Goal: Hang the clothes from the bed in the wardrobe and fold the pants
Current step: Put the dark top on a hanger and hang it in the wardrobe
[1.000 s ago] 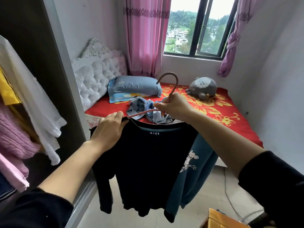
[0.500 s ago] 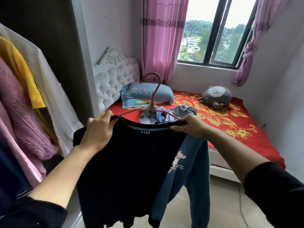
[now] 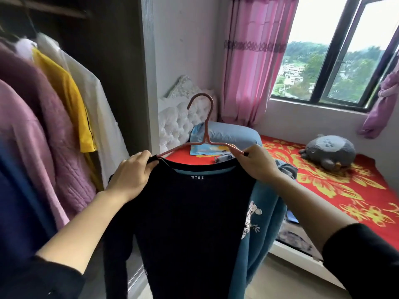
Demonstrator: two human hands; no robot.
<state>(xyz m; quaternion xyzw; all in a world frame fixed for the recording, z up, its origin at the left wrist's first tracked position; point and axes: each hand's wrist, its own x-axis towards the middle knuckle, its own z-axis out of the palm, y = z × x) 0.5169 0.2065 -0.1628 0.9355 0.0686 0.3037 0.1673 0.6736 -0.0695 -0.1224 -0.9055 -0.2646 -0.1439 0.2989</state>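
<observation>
A black long-sleeved shirt (image 3: 190, 223) with a teal front and a white cartoon print hangs on a pink hanger (image 3: 205, 130) in front of me. My left hand (image 3: 131, 175) grips the shirt's left shoulder over the hanger arm. My right hand (image 3: 254, 165) grips the right shoulder and the hanger's other arm. The hook points up, level with the headboard. Blue-grey clothes (image 3: 285, 169) lie on the red bed (image 3: 336, 190) behind my right wrist, mostly hidden. The open wardrobe (image 3: 108, 61) is at the left.
Pink, purple, yellow and white garments (image 3: 64, 117) hang in the wardrobe under a dark rail (image 3: 47, 7). A white tufted headboard (image 3: 179, 119), a blue pillow (image 3: 228, 134) and a grey plush toy (image 3: 330, 151) are on the bed. Pink curtains and a window stand behind.
I have turned left toward the wardrobe, whose hanging clothes fill more of the view. The shirt on its hanger has risen, and my right hand went from the hook base to the right shoulder.
</observation>
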